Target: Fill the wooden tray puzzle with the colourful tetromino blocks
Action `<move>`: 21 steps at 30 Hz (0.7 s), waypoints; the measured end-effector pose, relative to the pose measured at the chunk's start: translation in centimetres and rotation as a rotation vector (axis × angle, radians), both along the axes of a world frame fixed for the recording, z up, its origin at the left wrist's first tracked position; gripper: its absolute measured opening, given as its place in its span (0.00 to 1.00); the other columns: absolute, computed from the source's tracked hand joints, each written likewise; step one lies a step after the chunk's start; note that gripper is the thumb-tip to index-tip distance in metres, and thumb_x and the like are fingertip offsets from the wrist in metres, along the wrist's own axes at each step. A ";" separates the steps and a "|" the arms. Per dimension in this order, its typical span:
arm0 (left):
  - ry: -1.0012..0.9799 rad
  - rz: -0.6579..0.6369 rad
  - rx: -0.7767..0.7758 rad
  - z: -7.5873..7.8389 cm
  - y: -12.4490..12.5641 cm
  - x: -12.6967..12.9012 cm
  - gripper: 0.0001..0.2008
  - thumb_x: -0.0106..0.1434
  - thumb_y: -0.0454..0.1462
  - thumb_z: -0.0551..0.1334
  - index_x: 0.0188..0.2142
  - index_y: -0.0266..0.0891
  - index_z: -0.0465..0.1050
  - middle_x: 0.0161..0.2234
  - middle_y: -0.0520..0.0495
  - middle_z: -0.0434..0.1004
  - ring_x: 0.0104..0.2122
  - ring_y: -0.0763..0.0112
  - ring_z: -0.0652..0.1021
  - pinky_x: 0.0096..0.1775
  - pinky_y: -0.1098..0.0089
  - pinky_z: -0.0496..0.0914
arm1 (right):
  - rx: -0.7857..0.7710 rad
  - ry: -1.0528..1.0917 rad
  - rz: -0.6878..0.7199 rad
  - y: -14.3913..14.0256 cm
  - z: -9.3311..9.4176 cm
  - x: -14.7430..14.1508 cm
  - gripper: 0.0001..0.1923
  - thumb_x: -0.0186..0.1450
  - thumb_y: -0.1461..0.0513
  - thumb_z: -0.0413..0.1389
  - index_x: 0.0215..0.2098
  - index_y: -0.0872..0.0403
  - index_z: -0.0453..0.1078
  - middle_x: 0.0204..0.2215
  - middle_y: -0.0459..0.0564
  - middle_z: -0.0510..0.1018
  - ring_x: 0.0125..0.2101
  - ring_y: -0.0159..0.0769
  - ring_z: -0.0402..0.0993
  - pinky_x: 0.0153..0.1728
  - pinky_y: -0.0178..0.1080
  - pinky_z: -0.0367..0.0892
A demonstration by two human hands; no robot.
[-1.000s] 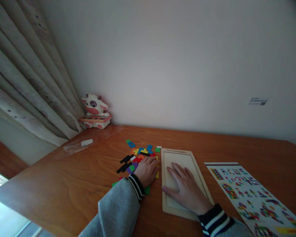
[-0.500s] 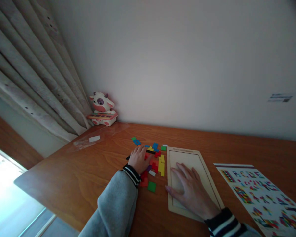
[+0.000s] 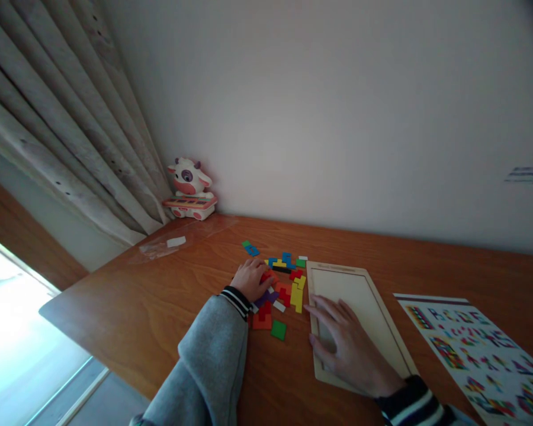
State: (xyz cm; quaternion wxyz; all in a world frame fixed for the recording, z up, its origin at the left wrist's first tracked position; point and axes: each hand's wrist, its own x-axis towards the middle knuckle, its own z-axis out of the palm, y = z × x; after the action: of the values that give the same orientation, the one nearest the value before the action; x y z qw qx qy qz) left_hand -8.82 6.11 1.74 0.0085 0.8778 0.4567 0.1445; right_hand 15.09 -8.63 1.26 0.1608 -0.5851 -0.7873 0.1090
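Note:
My left hand point(image 3: 251, 280) lies palm down on the left side of a spread of coloured wooden puzzle pieces. Its fingers are apart, with the thumb out to the right; the pieces under the palm are hidden. Beside it are a purple piece point(image 3: 265, 298), a red piece point(image 3: 285, 294) and yellow pieces point(image 3: 296, 296). A green square point(image 3: 278, 330) sits nearer to me. My right hand point(image 3: 347, 340) is spread over the shallow wooden tray point(image 3: 340, 281), near its left edge, and holds nothing.
Right of the tray lies a printed pattern sheet point(image 3: 482, 349). A cow toy with a keyboard point(image 3: 190, 192) stands at the back left against the wall, near the curtain point(image 3: 71, 118). Clear plastic film with a white slip point(image 3: 176, 242) lies in front of it.
My left hand has shifted slightly over the pieces, and more blue, yellow and purple ones show around it. The black piece left of the hand is out of sight. The view has turned slightly.

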 end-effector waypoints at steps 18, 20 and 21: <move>-0.022 -0.099 0.030 -0.6 0.0 0.5 0.15 0.67 0.44 0.58 0.50 0.43 0.76 0.48 0.41 0.76 0.46 0.58 0.75 0.51 0.57 0.70 | 0.094 0.034 0.000 0.2 -1.0 0.1 0.24 0.68 0.49 0.50 0.59 0.47 0.68 0.62 0.53 0.67 0.62 0.46 0.61 0.65 0.57 0.48; -0.016 -0.082 0.030 -0.6 -0.2 0.6 0.16 0.67 0.45 0.58 0.49 0.44 0.77 0.48 0.41 0.75 0.47 0.56 0.74 0.50 0.55 0.70 | 0.106 0.035 0.001 0.2 -1.2 0.1 0.24 0.69 0.49 0.51 0.59 0.47 0.68 0.62 0.54 0.67 0.62 0.46 0.61 0.64 0.57 0.48; -0.020 -0.085 0.029 -0.5 -0.3 0.7 0.16 0.67 0.45 0.58 0.49 0.44 0.77 0.49 0.41 0.75 0.47 0.55 0.74 0.50 0.54 0.70 | 0.109 0.034 0.002 0.2 -1.2 0.1 0.24 0.69 0.50 0.51 0.59 0.48 0.68 0.62 0.54 0.67 0.62 0.45 0.61 0.64 0.57 0.48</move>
State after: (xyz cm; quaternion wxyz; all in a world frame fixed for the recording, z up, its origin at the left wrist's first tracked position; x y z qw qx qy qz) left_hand -8.10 5.82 1.20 0.0064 0.8950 0.4166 0.1592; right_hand 15.23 -8.44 0.02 0.2057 -0.5728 -0.7898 0.0764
